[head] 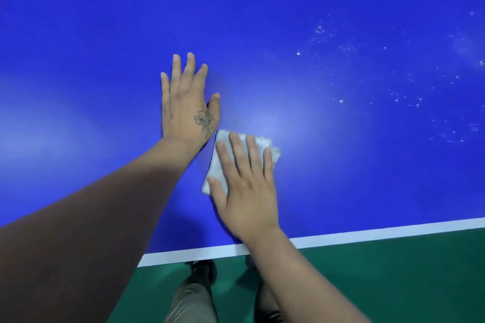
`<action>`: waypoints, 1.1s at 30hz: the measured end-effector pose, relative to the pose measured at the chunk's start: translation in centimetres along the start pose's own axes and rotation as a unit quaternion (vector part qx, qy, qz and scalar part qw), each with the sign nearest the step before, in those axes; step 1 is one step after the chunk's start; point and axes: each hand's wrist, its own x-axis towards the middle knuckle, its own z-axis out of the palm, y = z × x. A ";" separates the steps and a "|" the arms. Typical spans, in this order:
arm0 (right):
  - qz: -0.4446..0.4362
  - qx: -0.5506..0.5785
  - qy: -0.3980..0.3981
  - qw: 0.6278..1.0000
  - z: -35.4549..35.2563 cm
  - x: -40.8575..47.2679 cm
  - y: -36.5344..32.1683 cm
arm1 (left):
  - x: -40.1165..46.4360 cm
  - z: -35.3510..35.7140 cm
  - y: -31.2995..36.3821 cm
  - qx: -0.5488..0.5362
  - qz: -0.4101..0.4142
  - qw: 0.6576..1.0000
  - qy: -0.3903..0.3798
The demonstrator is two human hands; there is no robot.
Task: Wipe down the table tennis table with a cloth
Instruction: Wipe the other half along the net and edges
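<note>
The blue table is lying wide and flat, offering free passage far, left and right. Only two things are sitting on it. The left hand is resting flat, fingers spread, near the middle. The right hand is pressing flat on a white cloth just near and right of it; the cloth's far-left corner is nearly touching the left wrist, leaving hardly any gap between. White specks are lying scattered at far right, too flat to block a hand. The white edge line is bounding the near side, with green floor beyond it.
</note>
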 end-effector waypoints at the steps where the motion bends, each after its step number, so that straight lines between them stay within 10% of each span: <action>1: -0.010 -0.002 -0.006 1.000 0.1 -1.6 0.7 | 0.4 0.5 0.9 0.009 0.004 1.000 -0.003; 15: 0.169 -0.013 0.042 0.985 -3.1 5.7 15.0 | 1.3 3.9 4.9 0.132 -0.037 0.990 0.020; 27: -0.048 -0.012 -0.002 0.999 -2.3 3.3 9.8 | 1.7 3.8 4.7 0.101 -0.033 0.993 0.045; 33: 0.091 -0.019 0.018 0.995 -3.7 1.1 17.7 | 1.9 4.0 4.9 0.092 -0.039 0.994 0.047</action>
